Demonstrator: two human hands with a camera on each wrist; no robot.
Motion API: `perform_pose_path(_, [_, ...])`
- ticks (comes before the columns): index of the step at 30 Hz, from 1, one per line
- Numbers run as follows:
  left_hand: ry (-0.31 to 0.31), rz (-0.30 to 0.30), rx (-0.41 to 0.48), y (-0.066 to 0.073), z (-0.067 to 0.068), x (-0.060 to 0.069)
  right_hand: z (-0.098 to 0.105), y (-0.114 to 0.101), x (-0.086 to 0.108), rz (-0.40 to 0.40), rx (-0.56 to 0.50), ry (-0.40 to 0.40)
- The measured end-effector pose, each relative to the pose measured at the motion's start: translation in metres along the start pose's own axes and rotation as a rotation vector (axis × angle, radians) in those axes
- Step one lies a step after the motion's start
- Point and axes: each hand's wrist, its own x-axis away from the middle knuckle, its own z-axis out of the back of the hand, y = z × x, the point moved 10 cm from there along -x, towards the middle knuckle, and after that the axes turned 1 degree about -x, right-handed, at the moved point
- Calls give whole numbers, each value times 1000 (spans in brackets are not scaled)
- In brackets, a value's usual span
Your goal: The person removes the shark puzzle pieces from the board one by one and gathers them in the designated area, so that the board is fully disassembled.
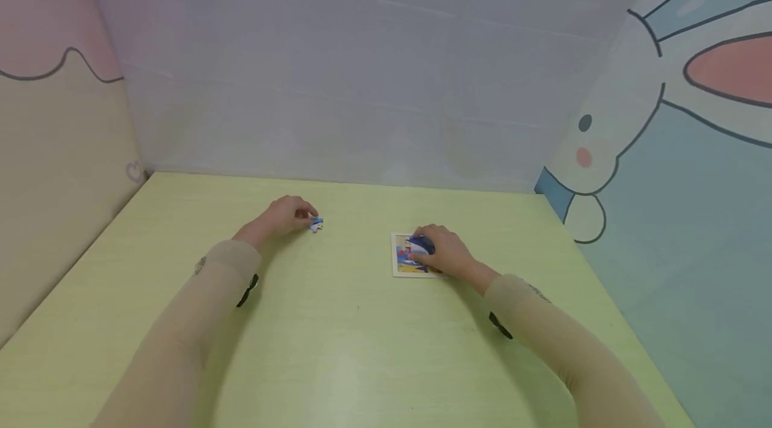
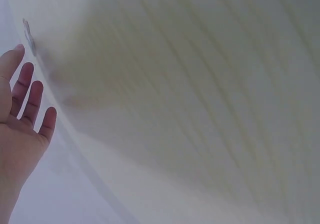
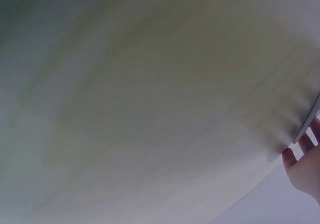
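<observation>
In the head view, my left hand [image 1: 288,215] is at the far left-centre of the table, thumb and forefinger beside a small blue-and-white puzzle piece [image 1: 316,224]. The left wrist view has this hand [image 2: 25,114] with its fingers loosely bent and apart, the piece [image 2: 29,36] just past the thumb tip; whether they touch, I cannot tell. Over the right part of a white-framed picture puzzle [image 1: 403,263] lies my right hand [image 1: 447,252], fingers spread and covering some of it. At the right wrist view's edge, its fingertips [image 3: 289,156] are by the frame's side [image 3: 306,124].
Both things are on a pale yellow-green table [image 1: 344,347]. A plain light wall sheet [image 1: 338,80] rises behind the table's far edge. Printed cartoon panels stand at both sides, with a rabbit [image 1: 609,126] on the right one.
</observation>
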Motion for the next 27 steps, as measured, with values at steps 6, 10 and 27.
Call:
perform_pose_path(6, [-1,-45,-52,27,0,-5,2,3,-1,-24,-48,-40])
perform_pose_path(10, [29,-102,-100,53,-5,-11,6,9,1,-72,-61,-46])
perform_pose_path(27, [106,-101,-103,130,-42,-35,5,23,24,-204,-130,74])
